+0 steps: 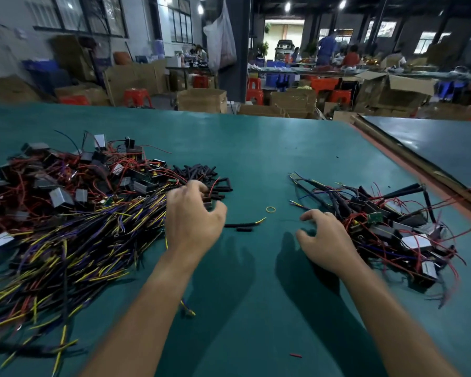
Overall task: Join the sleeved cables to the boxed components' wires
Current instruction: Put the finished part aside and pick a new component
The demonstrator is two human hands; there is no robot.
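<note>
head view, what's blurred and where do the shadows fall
Head view: motion blur smears the cable pile and the fingers of the left hand; it and the right hand cast soft shadows inward on the green table; the wide-angle lens bows the table's far edge.

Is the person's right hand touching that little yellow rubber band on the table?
Apart. The head view shows bare green table between the rubber band and the right hand.

The green table carries sleeved cables, boxed components, black tubing and a rubber band.
</note>
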